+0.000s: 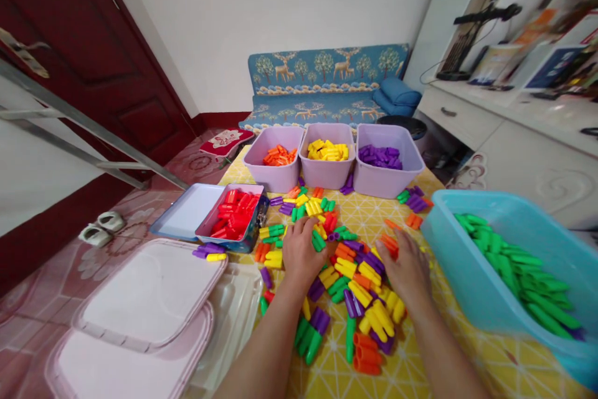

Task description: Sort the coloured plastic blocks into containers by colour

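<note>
Working surface (495, 355): it has a yellow covering, on which thin pale lines make triangles.
Mixed pieces (359, 293): they lie in a loose pile in the middle of the surface, between and around the two hands; the step in hand, I judge, is picking through these colours.
Turquoise tub (467, 281): smooth plastic with rounded corners, at the right; it holds green pieces (509, 262), with a little purple in the near corner.
Pale lids (154, 293): two flat ones with raised rims, overlapping at the left.
Lilac boxes (327, 173): three in a row at the far side, with smooth walls; from left to right they hold orange, yellow and purple pieces.
Tin (255, 234): rectangular, seemingly of metal, with red pieces inside.
Left hand (303, 246): half closed, the fingers curved over the pile; a green piece (318, 240) shows by the thumb, but I cannot tell if it is gripped.
Right hand (408, 262): wider, with an orange piece (389, 246) near the thumb; here too I cannot tell about the grip.
Small tubes: rounded at one end, some with hollow mouths; the next move, I think, calls for a narrow pinch, because they are crowded and may roll.
</note>
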`<state>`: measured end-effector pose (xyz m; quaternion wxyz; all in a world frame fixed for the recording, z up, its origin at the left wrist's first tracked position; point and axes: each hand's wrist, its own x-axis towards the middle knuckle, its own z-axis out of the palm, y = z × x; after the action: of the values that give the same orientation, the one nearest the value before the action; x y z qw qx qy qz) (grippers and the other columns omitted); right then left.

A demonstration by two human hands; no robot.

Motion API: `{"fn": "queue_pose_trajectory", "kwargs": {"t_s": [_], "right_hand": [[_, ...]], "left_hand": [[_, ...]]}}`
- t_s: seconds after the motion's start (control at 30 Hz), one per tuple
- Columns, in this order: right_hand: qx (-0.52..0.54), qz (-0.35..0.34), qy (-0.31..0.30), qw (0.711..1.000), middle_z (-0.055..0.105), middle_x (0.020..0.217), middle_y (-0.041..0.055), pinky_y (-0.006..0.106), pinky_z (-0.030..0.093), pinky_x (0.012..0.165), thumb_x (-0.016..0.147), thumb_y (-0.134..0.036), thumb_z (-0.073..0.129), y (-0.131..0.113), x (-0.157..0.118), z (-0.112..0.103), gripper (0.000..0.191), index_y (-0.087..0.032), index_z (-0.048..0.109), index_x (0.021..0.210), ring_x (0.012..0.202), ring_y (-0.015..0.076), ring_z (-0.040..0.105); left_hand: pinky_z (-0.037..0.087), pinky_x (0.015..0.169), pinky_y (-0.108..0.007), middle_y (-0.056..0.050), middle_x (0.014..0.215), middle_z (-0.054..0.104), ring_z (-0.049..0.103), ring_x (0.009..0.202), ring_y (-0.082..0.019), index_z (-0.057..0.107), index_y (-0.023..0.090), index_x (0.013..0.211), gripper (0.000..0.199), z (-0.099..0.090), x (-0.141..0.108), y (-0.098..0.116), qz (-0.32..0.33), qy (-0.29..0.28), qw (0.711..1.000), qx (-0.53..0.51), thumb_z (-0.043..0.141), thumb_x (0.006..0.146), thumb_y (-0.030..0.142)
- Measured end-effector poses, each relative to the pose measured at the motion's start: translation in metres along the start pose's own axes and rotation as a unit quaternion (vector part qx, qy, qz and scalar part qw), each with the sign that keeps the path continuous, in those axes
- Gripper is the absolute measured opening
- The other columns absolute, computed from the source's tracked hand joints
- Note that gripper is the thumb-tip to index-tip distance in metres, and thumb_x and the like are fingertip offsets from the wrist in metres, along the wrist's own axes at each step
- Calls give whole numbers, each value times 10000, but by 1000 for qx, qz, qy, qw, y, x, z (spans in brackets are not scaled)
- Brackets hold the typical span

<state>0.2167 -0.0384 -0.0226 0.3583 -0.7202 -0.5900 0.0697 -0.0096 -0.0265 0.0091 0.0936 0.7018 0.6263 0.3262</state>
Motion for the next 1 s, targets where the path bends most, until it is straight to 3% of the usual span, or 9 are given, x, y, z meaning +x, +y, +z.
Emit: {"fn": "queue_pose_trajectory", "kwargs": {"t_s": [0.1, 0.2, 0.37, 0.47, 0.67, 1.0], "right_hand": [[76, 6, -36, 996, 443, 1423, 226, 573, 280, 1089, 856, -573, 467, -27, -14, 22, 675, -124, 470, 1360, 1338, 366, 377], [206, -9, -95, 974, 501, 1382, 180, 523, 301, 1102, 820, -557, 538, -55, -4, 38, 641, -160, 500, 1322, 1311, 315, 426], [385, -17, -279, 880, 515, 1403, 73, 452, 377, 1080, 784, -458, 662, -78, 22, 37, 594, -277, 499, 1326, 1283, 250, 483], [405, -43, -332, 851, 521, 1401, 47, 441, 373, 1089, 773, -414, 698, -77, 24, 29, 613, -300, 494, 1339, 1273, 246, 497], [387, -56, -294, 872, 601, 1284, 54, 413, 410, 1045, 791, -426, 666, -69, 21, 27, 507, -266, 544, 1256, 1185, 243, 558], [374, -49, -267, 887, 660, 1157, 60, 379, 452, 978, 762, -419, 687, -67, 18, 32, 418, -219, 609, 1121, 1082, 243, 604]], "left_hand": [[426, 950, -435, -77, 1246, 577, 530, 1098, -294, 561, 245, 1197, 503, -1, -1, 1, 2, -11, 1000, 0, 703, 716, 275], [406, 1004, -457, -83, 1285, 546, 500, 1179, -299, 509, 243, 1268, 626, -2, -2, 1, -1, -22, 1000, -19, 698, 674, 191], [374, 1094, -406, -105, 1473, 368, 368, 1361, -257, 338, 214, 1410, 816, 1, -3, -5, 3, 10, 991, -136, 593, 653, 47], [342, 1126, -399, -87, 1414, 459, 397, 1346, -220, 389, 204, 1369, 721, 5, -2, -10, 27, 36, 981, -190, 539, 692, 5], [464, 995, -384, -60, 1201, 639, 591, 1124, -214, 546, 214, 1206, 450, 6, 1, -10, 18, 17, 975, -221, 662, 773, 180], [418, 1047, -389, -45, 1241, 625, 529, 1183, -219, 550, 234, 1265, 521, 1, 3, -6, 72, 0, 986, -149, 657, 758, 186]]}}
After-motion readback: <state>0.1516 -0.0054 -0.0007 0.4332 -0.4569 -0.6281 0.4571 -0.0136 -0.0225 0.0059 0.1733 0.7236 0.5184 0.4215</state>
